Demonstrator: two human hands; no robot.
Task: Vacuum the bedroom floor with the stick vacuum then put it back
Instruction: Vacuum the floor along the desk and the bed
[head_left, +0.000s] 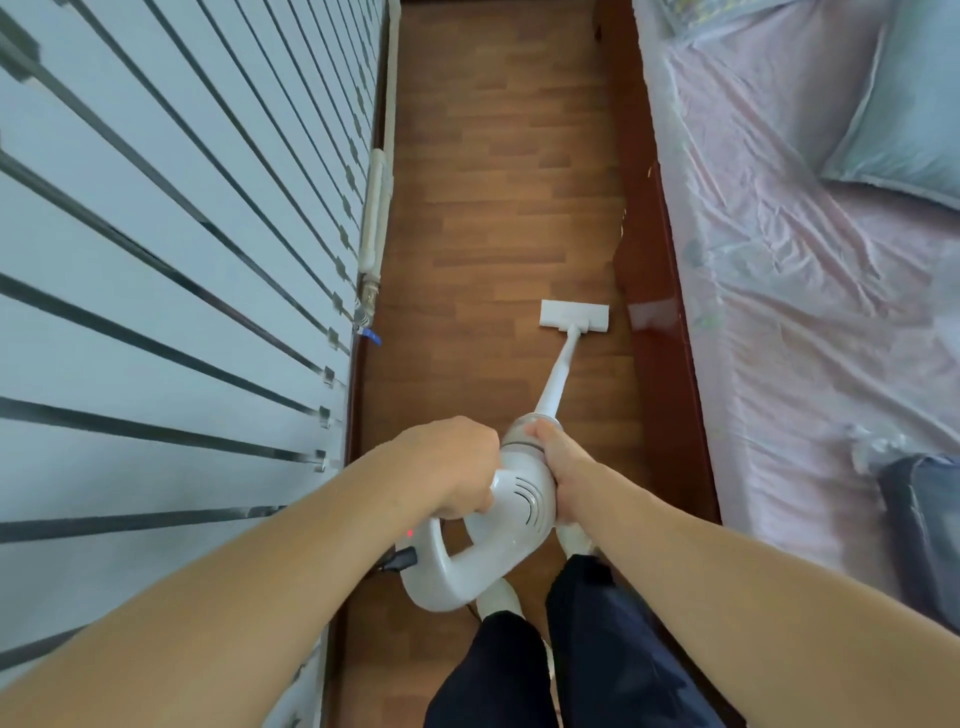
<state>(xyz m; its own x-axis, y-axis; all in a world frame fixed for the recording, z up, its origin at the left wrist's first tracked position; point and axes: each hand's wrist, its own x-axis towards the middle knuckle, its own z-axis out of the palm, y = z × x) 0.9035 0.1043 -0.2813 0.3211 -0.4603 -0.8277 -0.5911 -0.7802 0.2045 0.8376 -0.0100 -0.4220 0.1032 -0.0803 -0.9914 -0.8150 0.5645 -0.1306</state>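
My left hand (451, 467) and right hand (558, 467) both grip the stick vacuum (524, 493); its floor head (573, 315) lies ahead on the wood floor (493, 182).

The white plastic stick vacuum (524, 493) was stood on the brown wooden plank floor (493, 182). It was flanked by the pale striped wall (182, 260) on the left and the pink-sheeted bed (805, 312) on the right.

White stick vacuum (524, 493); brown wood-plank floor (493, 182); pink bedsheet (779, 234); grey-striped wall (182, 208)
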